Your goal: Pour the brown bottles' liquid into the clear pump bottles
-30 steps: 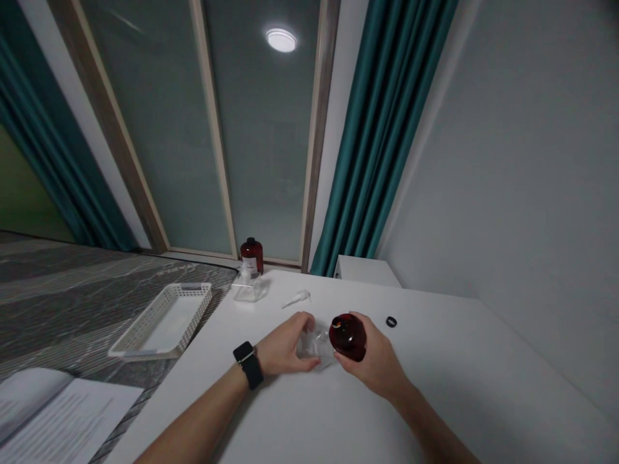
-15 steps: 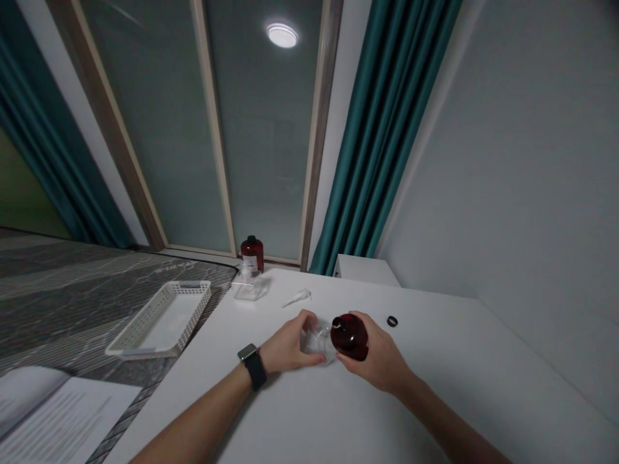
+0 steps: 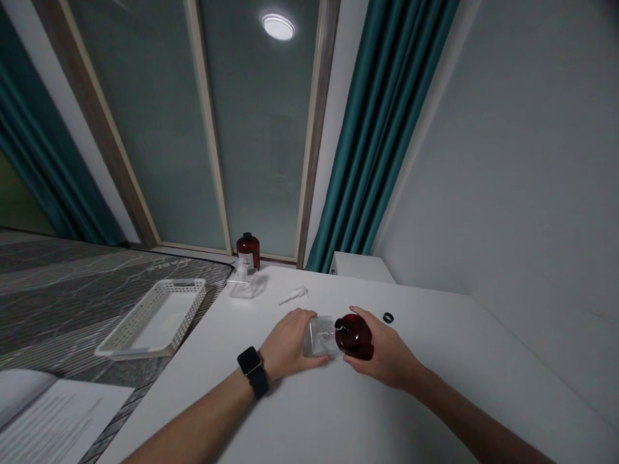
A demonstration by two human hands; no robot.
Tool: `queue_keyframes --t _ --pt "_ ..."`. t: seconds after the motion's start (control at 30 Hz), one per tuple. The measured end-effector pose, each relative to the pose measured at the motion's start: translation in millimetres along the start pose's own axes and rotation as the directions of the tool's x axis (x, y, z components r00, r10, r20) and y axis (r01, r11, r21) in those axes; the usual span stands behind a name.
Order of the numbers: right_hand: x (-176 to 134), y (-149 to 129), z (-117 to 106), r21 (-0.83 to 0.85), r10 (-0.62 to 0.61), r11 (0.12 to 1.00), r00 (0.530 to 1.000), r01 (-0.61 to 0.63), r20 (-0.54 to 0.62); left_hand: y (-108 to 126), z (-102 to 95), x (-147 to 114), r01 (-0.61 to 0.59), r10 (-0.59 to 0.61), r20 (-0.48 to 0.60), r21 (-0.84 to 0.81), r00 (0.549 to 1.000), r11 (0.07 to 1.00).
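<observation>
My left hand (image 3: 293, 341), with a black watch on its wrist, is closed around a clear square bottle (image 3: 320, 336) on the white table. My right hand (image 3: 387, 353) grips a dark red-brown bottle (image 3: 355, 337) from its right side. That bottle is tilted left, its uncapped neck at the clear bottle's right side. I cannot tell whether liquid runs between them. A white pump head with its tube (image 3: 294, 295) lies beyond my left hand. Beyond my right hand lies a small black ring-shaped cap (image 3: 388, 318).
At the table's far left corner stand another brown bottle (image 3: 248, 250) with a label and a clear pump bottle (image 3: 244, 285). A white basket (image 3: 181, 322) and an open book (image 3: 68, 412) lie to the left on a grey patterned surface. A white cabinet (image 3: 362, 267) adjoins the far edge.
The clear bottle now stands more upright and shows its top more plainly. The brown bottle has shifted slightly right and stays tilted left. The whole view has shifted a little.
</observation>
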State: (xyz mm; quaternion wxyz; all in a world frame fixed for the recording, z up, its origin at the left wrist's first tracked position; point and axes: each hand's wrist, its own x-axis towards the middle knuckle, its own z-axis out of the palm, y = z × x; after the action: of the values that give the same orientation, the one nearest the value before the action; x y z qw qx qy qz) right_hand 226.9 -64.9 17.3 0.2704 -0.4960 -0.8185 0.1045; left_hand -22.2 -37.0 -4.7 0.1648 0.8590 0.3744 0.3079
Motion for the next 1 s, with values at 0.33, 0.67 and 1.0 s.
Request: queue_keyframes --t 0.33,0.67,1.0 --pt "5.4 -5.7 -8.1 -0.087 -0.027 0.996 0.998 0.031 0.049 8.7 -1.2 1.9 0.037 -0.029 -0.057 0.157 0.998 0.987" --pt "9.7 -3.7 -16.9 -0.122 0.003 0.992 0.991 0.013 0.131 6.1 4.9 -4.4 0.154 -0.148 0.045 -0.210 0.988 0.965" --pt "9.6 -0.7 -22.8 -0.082 -0.054 0.994 0.986 0.068 0.159 6.3 3.8 -5.3 0.132 -0.114 0.090 -0.237 0.989 0.963"
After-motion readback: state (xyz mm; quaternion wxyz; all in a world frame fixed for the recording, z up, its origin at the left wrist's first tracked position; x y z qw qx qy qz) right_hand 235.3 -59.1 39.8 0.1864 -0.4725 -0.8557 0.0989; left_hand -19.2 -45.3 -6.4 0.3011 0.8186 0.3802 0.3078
